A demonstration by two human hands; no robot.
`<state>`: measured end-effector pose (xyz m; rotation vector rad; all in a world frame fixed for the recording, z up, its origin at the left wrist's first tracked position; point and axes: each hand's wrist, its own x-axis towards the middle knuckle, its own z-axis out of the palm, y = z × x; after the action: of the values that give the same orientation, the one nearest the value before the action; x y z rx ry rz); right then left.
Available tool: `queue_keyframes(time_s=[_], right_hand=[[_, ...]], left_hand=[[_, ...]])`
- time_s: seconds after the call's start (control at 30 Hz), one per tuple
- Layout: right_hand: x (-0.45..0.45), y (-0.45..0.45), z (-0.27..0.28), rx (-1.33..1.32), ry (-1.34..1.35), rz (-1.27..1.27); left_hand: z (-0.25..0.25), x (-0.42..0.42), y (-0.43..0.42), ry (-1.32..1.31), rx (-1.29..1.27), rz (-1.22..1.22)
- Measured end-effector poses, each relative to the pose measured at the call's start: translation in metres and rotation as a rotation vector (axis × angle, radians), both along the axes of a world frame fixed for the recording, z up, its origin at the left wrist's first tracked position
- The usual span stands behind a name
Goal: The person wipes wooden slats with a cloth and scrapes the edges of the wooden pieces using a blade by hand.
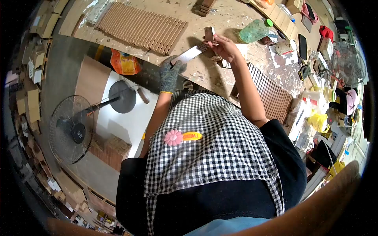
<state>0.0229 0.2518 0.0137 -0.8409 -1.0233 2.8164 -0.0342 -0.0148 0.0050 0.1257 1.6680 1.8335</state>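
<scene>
My left hand (172,70), in a grey glove with a yellow cuff edge, is closed on one end of a flat wooden strip (189,54) whose face shines pale in the light. The strip slants up to the right over the table's front edge. At its far end is my bare right hand (224,48), fingers pinched round a small brown block (209,34) with a pale side. Whether the block touches the strip I cannot tell. Left of the hands lies a row of brown wooden strips (141,27); a second row of slats (271,90) lies beyond my right forearm.
A green-capped bottle (252,32) stands on the stained worktable (197,70) to the right. Near it are a dark phone (302,46) and a tape roll (286,47). A black pedestal fan (75,128) stands at the left, and an orange bag (124,63) hangs below the table edge.
</scene>
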Motion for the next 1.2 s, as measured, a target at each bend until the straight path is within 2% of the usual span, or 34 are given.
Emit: queue_keyframes(time_s=[0.07,0.17,0.27,0.37,0.4,0.57,0.67,0.8,0.87,0.93,1.0,1.07,1.1,1.2], right_hand=[[0.006,-0.011,0.008,-0.188,0.049,-0.053],[0.008,-0.019,0.009,-0.240,0.055,-0.069],[0.007,-0.021,0.020,-0.097,-0.061,-0.102],[0.010,-0.015,0.011,0.327,-0.014,-0.125],[0.009,-0.017,0.016,0.277,0.018,-0.218],[0.018,-0.017,0.033,0.043,0.098,-0.316],[0.028,-0.010,0.016,0.125,0.240,-0.199],[0.029,-0.007,0.015,0.262,0.101,-0.208],[0.030,-0.010,0.020,0.678,-0.046,-0.013],[0.020,-0.009,-0.019,1.241,0.012,0.017],[0.017,-0.033,0.003,1.660,0.004,0.066],[0.013,-0.048,0.018,1.844,0.000,0.115],[0.010,-0.055,0.018,1.753,0.055,0.099],[0.006,-0.056,0.005,2.053,0.197,0.203]], left_hand=[[-0.003,0.001,0.000,-0.014,0.031,0.023],[-0.011,0.002,-0.001,-0.034,0.063,0.059],[-0.013,0.002,0.000,-0.032,0.075,0.067],[-0.009,0.003,0.000,-0.021,0.054,0.059],[-0.006,0.003,0.000,-0.015,0.045,0.055],[-0.003,0.004,0.003,-0.015,0.042,0.052],[0.000,0.006,0.003,0.011,0.025,0.063],[0.000,0.006,0.003,0.026,0.008,0.059],[-0.005,0.006,0.002,0.001,0.036,0.069],[-0.006,0.006,0.003,-0.021,0.053,0.085],[-0.005,0.006,0.003,-0.041,0.057,0.106],[-0.006,0.006,0.002,-0.009,0.066,0.085],[-0.006,0.006,0.002,0.007,0.071,0.075],[-0.005,0.006,0.003,0.024,0.030,0.051]])
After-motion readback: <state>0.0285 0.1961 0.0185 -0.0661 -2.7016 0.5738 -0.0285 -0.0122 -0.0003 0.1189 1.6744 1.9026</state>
